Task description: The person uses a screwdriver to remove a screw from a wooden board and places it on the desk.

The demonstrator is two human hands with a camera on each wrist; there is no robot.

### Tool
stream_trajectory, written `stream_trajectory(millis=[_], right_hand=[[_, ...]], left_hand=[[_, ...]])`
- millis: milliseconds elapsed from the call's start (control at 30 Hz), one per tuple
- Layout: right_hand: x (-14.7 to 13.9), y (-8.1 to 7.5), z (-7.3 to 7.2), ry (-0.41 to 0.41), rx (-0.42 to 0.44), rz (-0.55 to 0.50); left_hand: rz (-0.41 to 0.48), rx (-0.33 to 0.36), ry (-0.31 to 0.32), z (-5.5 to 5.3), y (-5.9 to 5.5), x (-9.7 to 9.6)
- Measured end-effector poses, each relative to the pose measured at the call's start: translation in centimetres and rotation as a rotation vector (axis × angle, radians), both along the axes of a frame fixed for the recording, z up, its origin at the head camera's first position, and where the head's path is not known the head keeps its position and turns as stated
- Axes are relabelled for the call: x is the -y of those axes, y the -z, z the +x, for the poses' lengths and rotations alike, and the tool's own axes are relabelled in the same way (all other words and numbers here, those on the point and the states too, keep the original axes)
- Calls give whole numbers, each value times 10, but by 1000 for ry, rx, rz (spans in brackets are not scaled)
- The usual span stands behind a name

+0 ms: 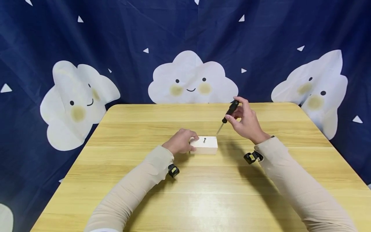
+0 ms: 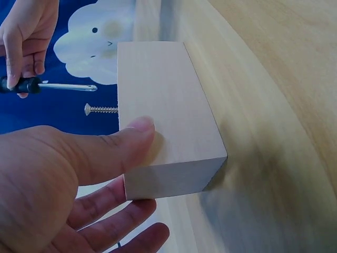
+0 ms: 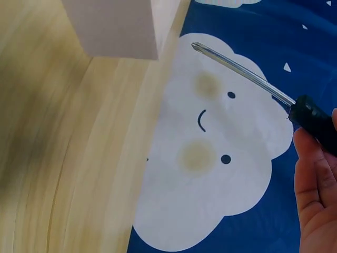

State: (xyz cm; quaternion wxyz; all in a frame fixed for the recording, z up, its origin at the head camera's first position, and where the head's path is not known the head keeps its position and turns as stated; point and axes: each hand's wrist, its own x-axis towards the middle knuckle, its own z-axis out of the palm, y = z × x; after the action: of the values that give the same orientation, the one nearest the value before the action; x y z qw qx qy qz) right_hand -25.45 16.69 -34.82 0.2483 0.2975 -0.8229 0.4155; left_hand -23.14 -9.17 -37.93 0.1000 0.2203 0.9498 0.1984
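A pale wooden block (image 1: 204, 149) lies on the table, and a screw (image 2: 101, 109) stands upright out of its top, its threads partly showing. My left hand (image 1: 181, 141) grips the block's left end, thumb on the near side and fingers at the far side. In my right hand (image 1: 245, 120) is a Phillips screwdriver (image 1: 231, 111) with a black handle, held by thumb and fingers. Its shaft slants down to the left, and the tip (image 3: 196, 46) is in the air near the block's far right corner, apart from the screw.
The wooden table (image 1: 200, 193) stretches out around the block. Behind its far edge hangs a dark blue curtain (image 1: 124, 42) printed with smiling clouds and small white triangles. Black cameras are strapped at the left wrist (image 1: 173, 170) and right wrist (image 1: 252, 157).
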Motion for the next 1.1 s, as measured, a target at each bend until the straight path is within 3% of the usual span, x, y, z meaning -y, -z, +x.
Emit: stream_trajectory(millis=[867,1100], right_hand=[[22,-6,5,-72,10,-52],[29,-13,12,-59,-7,-42]], left_hand=[[2,21,-14,2,-1,0],[-1,11,-11,1,-2,-1]])
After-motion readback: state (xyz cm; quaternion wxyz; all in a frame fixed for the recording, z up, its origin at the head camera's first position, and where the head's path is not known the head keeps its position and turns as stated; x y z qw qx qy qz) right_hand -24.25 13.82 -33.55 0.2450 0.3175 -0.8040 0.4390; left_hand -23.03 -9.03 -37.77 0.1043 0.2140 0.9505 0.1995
